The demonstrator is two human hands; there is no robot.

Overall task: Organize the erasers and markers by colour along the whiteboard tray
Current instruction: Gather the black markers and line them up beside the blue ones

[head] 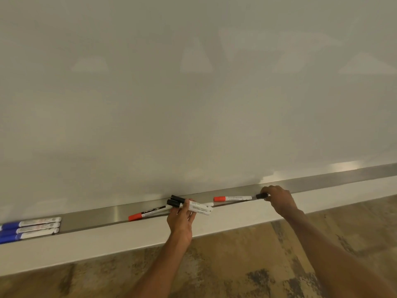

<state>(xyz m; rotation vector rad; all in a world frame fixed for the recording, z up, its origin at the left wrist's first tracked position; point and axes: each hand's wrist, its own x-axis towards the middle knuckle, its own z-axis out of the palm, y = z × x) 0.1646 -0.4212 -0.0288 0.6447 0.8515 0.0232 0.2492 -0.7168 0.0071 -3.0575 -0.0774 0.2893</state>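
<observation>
Along the metal whiteboard tray point(90, 218) lie three blue-capped markers point(30, 230) side by side at the far left. My left hand point(182, 218) holds two black-capped markers point(189, 206) just above the tray's middle. A red-capped marker with a dark barrel point(148, 214) lies in the tray directly left of that hand. A second red-capped marker point(233, 198) lies further right. My right hand point(279, 198) closes on a black-capped marker point(261, 195) at that red marker's right end. No eraser is in view.
The blank whiteboard point(193, 82) fills the upper view. A pale ledge point(107, 244) runs below the tray, and a mottled brown floor point(236, 265) lies beneath. The tray continues bare to the right point(343, 177).
</observation>
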